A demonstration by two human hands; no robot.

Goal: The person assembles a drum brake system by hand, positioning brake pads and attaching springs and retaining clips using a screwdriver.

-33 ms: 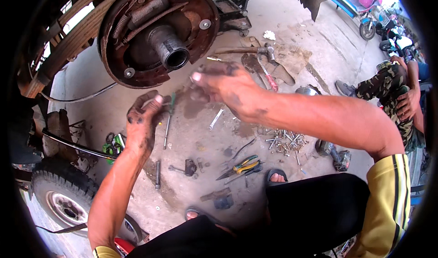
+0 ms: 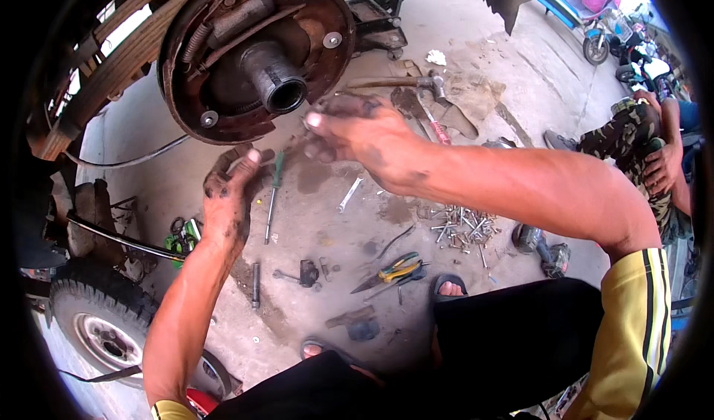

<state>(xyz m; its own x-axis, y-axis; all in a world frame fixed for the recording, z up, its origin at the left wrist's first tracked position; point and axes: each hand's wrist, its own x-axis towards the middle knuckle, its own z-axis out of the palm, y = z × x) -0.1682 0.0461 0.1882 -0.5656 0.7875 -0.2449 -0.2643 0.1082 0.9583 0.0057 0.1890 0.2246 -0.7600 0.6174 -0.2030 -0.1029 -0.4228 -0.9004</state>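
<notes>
A rusty brown drum brake assembly (image 2: 312, 59), with springs and shoes showing, hangs at the upper left. From its middle sticks out a dark hollow hub spindle (image 2: 285, 93). My left hand (image 2: 229, 182), smudged with grease, is just under the brake's lower rim, fingers half curled and thumb apart from them. To the right of the spindle is my right hand (image 2: 353, 131), also greasy, loosely bent with thumb and fingers apart. I see nothing held in either hand, though the right fingertips are blurred. A green-handled screwdriver (image 2: 274, 197) lies on the floor between the hands.
On the floor lie a hammer (image 2: 416, 82), a wrench (image 2: 350, 195), a pile of bolts (image 2: 468, 227), yellow-handled pliers (image 2: 398, 268) and a cordless drill (image 2: 547, 253). A wheel (image 2: 104, 331) stands at lower left. Another person in camouflage trousers (image 2: 621, 137) sits at right.
The view has shifted very slightly. My right hand's fingers have moved a little, and both hands remain near the brake.
</notes>
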